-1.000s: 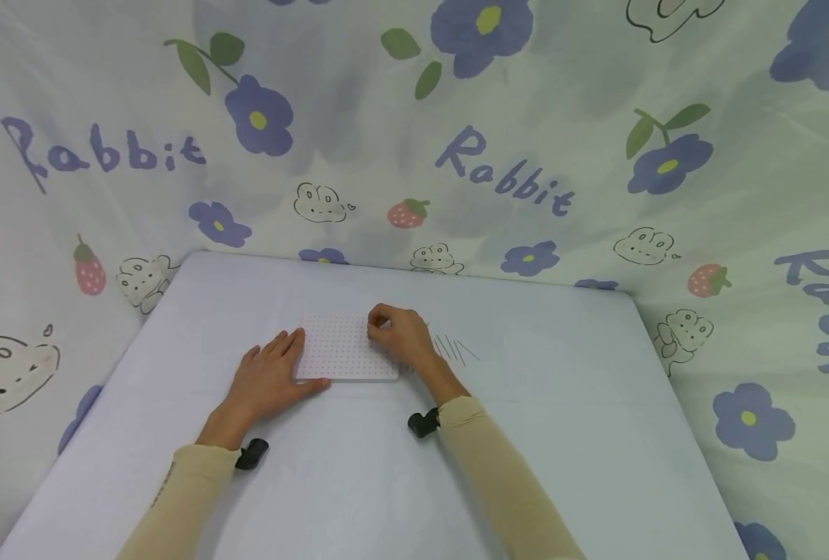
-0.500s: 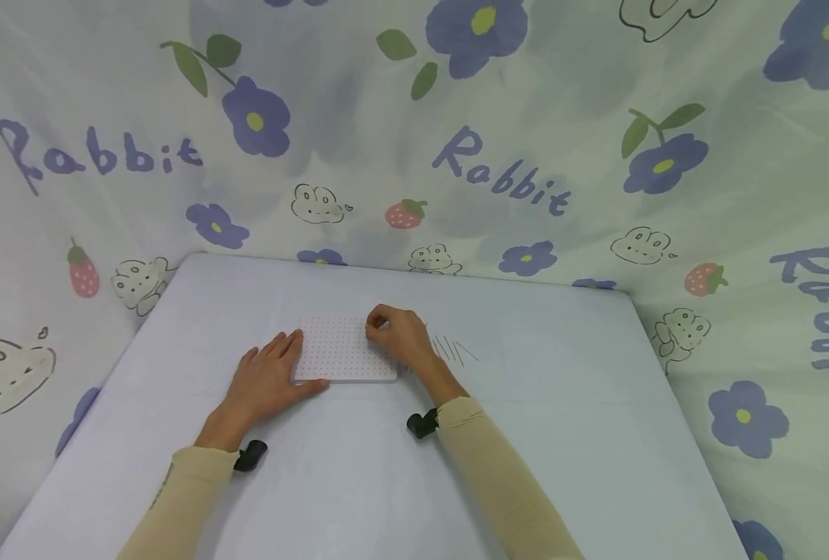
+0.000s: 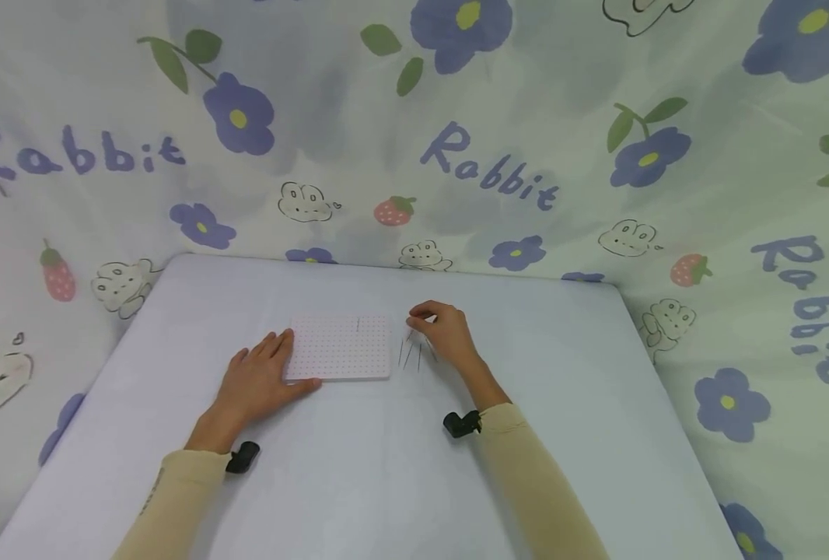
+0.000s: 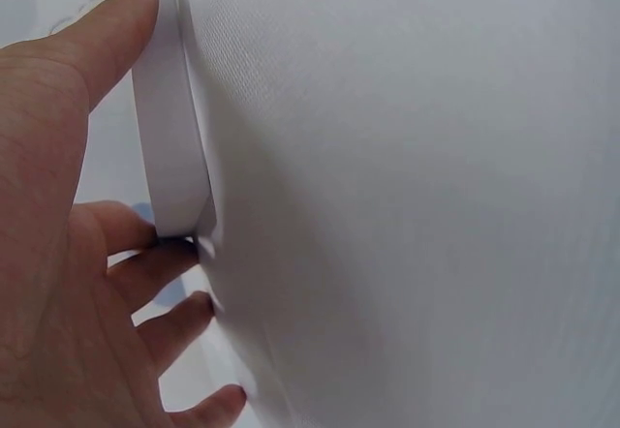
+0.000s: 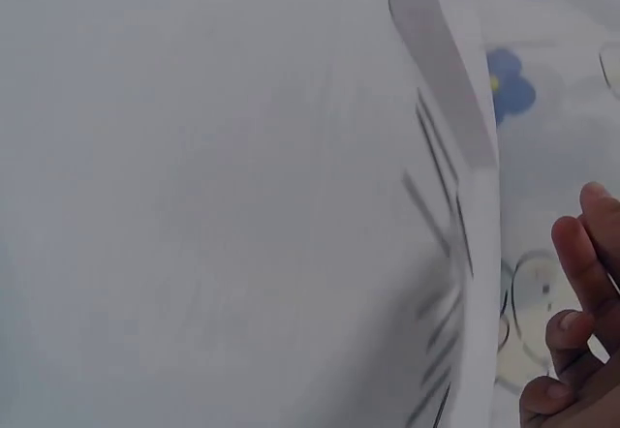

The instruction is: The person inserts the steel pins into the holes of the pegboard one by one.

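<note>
A white board (image 3: 337, 354) dotted with a grid of small marks lies on the table. My left hand (image 3: 257, 381) rests against its left side, fingers spread, with the thumb (image 4: 121, 36) on the front edge. One thin dark needle-like stick (image 3: 358, 323) shows at the board's upper right; whether it stands in a hole cannot be told. To the right of the board my right hand (image 3: 444, 330) is over several thin dark sticks (image 3: 418, 358), thumb and forefinger close together. Whether a stick is between those fingertips is too small to tell. That hand hides part of the group.
The white-covered table (image 3: 386, 482) spreads around the board. Behind it hangs a curtain (image 3: 344, 140) printed with flowers and rabbits. A small black camera sits on each wrist, the right one (image 3: 461, 424) close above the tabletop.
My right hand has moved right, off the board's upper right and over the loose sticks, uncovering the stick on the board. The left hand keeps its place at the board. The view has shifted slightly.
</note>
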The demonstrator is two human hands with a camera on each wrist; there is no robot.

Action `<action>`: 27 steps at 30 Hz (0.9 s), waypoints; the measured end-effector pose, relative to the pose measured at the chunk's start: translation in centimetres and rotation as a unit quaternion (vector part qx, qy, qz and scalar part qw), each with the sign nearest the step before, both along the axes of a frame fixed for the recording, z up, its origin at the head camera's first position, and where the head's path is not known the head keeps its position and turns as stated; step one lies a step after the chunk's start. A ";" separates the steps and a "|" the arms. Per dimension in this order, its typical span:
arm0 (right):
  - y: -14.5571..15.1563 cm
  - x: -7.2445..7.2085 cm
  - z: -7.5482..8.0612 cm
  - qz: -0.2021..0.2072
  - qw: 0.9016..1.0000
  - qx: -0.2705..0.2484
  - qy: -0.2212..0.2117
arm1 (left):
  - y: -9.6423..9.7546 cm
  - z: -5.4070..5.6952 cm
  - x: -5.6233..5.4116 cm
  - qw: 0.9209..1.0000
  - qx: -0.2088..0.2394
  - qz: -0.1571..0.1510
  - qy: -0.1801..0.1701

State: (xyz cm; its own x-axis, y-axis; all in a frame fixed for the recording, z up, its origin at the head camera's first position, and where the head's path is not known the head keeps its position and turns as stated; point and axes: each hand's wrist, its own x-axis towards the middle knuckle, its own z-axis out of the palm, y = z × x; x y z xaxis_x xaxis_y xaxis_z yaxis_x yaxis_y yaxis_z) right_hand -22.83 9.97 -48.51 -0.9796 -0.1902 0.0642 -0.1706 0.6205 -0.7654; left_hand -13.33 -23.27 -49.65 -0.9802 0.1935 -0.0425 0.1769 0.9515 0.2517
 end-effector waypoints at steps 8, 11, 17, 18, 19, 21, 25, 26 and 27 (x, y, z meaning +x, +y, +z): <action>5.5 0.8 -1.2 -0.063 0.998 0.016 -0.020 | -0.2 -0.2 -0.1 1.000 0.005 0.000 0.003; 6.7 1.2 -1.6 -0.076 0.996 0.030 -0.035 | -0.2 -0.4 -0.3 1.000 0.005 -0.002 -0.003; 7.4 1.5 -2.3 -0.078 0.994 0.047 -0.057 | -0.3 -0.6 -0.4 1.000 0.004 -0.002 -0.006; 7.4 1.6 -2.4 -0.079 0.994 0.047 -0.060 | -0.3 -0.6 -0.4 1.000 0.004 -0.002 -0.007; 7.4 1.6 -2.4 -0.079 0.994 0.048 -0.063 | -0.2 -0.6 -0.4 1.000 0.005 -0.002 -0.007; 7.4 1.8 -2.4 -0.080 0.993 0.051 -0.067 | -0.2 -0.6 -0.3 1.000 0.005 -0.002 -0.008; 7.4 1.9 -2.5 -0.082 0.993 0.058 -0.067 | -0.1 -0.6 -0.3 1.000 0.004 0.000 -0.008; 7.3 1.9 -2.5 -0.083 0.993 0.059 -0.066 | -0.1 -0.6 -0.3 1.000 0.004 0.000 -0.009; 7.3 1.9 -2.5 -0.083 0.993 0.061 -0.065 | -0.1 -0.5 -0.3 1.000 0.005 0.001 -0.009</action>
State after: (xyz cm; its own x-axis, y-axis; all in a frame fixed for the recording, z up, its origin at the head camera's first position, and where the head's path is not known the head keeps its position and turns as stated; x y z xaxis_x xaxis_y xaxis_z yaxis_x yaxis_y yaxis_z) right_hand -20.91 17.25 -50.96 -0.9966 -0.0239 -0.0789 0.0375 0.7209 -0.6920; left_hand -13.63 -23.36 -50.18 -0.9796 0.1920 -0.0587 0.1703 0.9493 0.2644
